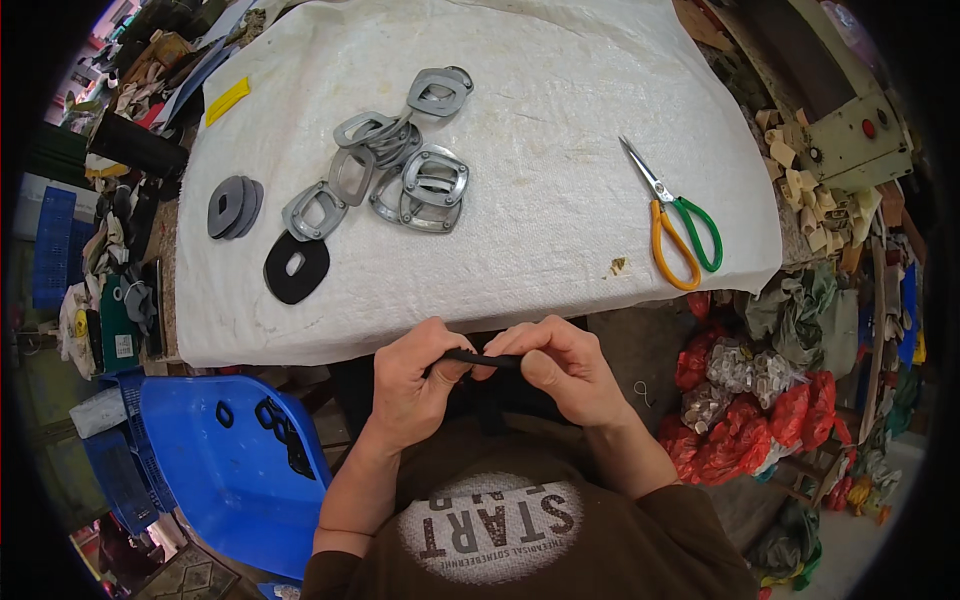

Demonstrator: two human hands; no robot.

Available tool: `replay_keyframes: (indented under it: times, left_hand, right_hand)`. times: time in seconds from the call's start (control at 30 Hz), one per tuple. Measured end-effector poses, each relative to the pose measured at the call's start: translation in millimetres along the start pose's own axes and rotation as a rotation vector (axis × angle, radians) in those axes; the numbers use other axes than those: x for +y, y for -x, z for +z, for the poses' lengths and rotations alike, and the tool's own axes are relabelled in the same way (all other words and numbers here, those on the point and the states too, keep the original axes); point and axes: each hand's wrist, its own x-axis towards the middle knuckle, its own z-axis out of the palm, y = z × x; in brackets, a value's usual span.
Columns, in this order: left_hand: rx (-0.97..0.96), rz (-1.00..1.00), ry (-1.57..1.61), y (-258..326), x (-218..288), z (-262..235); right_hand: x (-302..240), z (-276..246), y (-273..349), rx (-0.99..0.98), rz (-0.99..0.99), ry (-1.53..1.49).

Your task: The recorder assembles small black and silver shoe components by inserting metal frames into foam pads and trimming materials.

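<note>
Just off the table's near edge, my left hand (408,385) and my right hand (572,372) pinch a thin, flat black piece (503,361) between thumbs and fingers. It is seen nearly edge-on, so its full outline is hidden. Nearest to it on the table lies a black rounded pad (284,284) with an oval slot, partly under one of the grey metal frames (398,150) loosely heaped beyond. A small stack of grey rounded pads (226,208) sits to the left. At the right, scissors (659,190) with one orange and one green handle lie slightly spread, untouched.
White woven sheeting (560,180) covers the table. A yellow strip (228,101) lies at its far left. Lower left stands a blue basin (210,490) holding several black rings (224,413). Red plastic bags (735,435) crowd the floor at right, below a green machine box (860,145).
</note>
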Motion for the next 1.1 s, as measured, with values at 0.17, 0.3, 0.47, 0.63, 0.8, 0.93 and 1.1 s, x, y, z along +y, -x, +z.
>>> replay_keyframes:
  times: [0.17, 0.3, 0.47, 0.63, 0.8, 0.93, 1.1]
  left_hand:
    - [-0.015, 0.053, -0.09, -0.6, 1.9, 2.2]
    - [-0.023, 0.039, -0.156, -2.1, 1.6, 3.9]
    - [-0.101, 0.023, -0.167, -2.7, 5.4, -4.4]
    - [-0.119, -0.145, 0.141, 5.8, -2.3, -7.1]
    - [-0.072, -0.247, 0.267, 7.7, -3.5, -6.2]
    - [-0.054, -0.27, 0.269, 7.4, -2.3, -3.8]
    - [-0.077, -0.261, 0.33, 7.4, -6.1, -2.3]
  right_hand:
    - [-1.2, 0.0, -1.7, 0.009, 0.047, 0.068]
    - [8.9, 6.3, -2.5, 0.107, 0.078, -0.119]
    - [13.9, 13.5, -5.0, 0.192, 0.147, -0.447]
    - [14.5, -6.3, -10.8, -0.06, 0.144, -0.378]
    - [19.5, -10.0, -7.5, -0.087, 0.076, -0.241]
    - [21.3, -2.3, -6.3, -0.004, 0.023, -0.287]
    - [20.2, 2.7, -3.5, 0.1, 0.086, -0.341]
